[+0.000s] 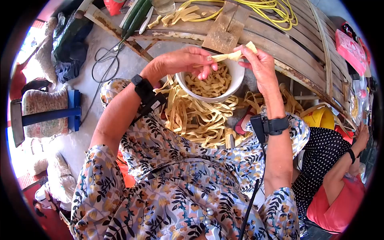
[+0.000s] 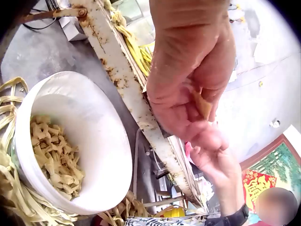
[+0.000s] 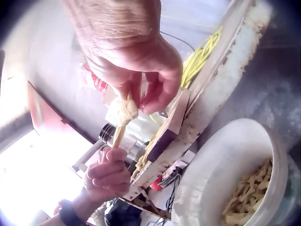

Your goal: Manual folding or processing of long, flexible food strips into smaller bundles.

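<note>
Floral top (image 1: 168,196) sits closest, and past it the left hand (image 1: 185,62) grips a tan strip (image 1: 224,57) while the right hand (image 1: 260,67) pinches it beside its knot (image 3: 128,112), probably for tautness, white bucket (image 1: 238,74) lower nearby, handy I guess.

A pale yellow, pliable strip (image 1: 229,56) slants slightly upward to the right at the head frame's upper centre, pinched between left hand (image 1: 184,62) and right hand (image 1: 261,67). Its bulky knot (image 3: 128,112) sits just beside the right fingertips; a narrower length reaches the left.
</note>
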